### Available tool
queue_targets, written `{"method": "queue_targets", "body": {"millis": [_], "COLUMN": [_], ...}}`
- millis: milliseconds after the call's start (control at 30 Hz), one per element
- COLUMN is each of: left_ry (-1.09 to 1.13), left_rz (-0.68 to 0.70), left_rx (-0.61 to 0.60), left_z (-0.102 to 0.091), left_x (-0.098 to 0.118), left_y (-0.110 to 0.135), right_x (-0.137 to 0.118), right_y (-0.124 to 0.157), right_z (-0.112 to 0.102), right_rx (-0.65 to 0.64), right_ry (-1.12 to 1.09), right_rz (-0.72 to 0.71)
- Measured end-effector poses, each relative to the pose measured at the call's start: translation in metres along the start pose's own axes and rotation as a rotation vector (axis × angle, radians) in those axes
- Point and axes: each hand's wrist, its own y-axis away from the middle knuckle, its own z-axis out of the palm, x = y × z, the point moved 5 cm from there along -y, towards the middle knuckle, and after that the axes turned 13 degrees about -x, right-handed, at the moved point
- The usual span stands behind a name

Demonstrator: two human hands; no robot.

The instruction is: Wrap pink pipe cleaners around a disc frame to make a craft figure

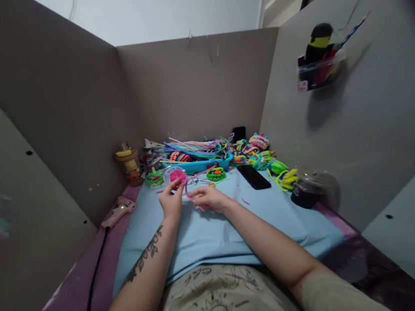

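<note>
My left hand (pixel 171 199) and my right hand (pixel 209 197) rest close together on a light blue cloth (pixel 216 230). Both pinch a bent pink pipe cleaner (pixel 189 190) that loops between them. Just beyond my fingers lie a small pair of scissors (pixel 197 181), a pink woven piece (pixel 175 175) and a green bracelet-like ring (pixel 216 174).
A blue tray (pixel 197 166) heaped with coloured pipe cleaners stands at the back, with woven pieces to its right. A black phone (pixel 253 176) lies on the cloth. A glue gun (pixel 118 213) with a cord sits left, a dark lidded jar (pixel 305 195) right. Grey partition walls enclose the desk.
</note>
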Motion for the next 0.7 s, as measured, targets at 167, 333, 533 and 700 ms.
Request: {"method": "queue_targets", "body": {"millis": [167,333,533,700], "left_ry": [0.111,0.152,0.157,0.183], "left_rz": [-0.062,-0.07,-0.084,-0.1], "left_rx": [0.065,-0.038,-0.146,-0.225], "left_z": [-0.008,0.002,0.015,0.02], "left_x": [-0.013,-0.011,-0.004,-0.003], "left_y": [-0.006,-0.003,0.004,0.006], "right_x": [-0.003,-0.017,-0.028,-0.03], "right_y": [0.007,0.003,0.011,0.015], "right_z": [0.005,-0.02,-0.023,-0.018], "right_rx": [-0.136,0.241,0.519,0.567], "right_ry": [0.143,0.256,0.453,0.535], "right_rz": [0.028,-0.193,-0.379,-0.419]}}
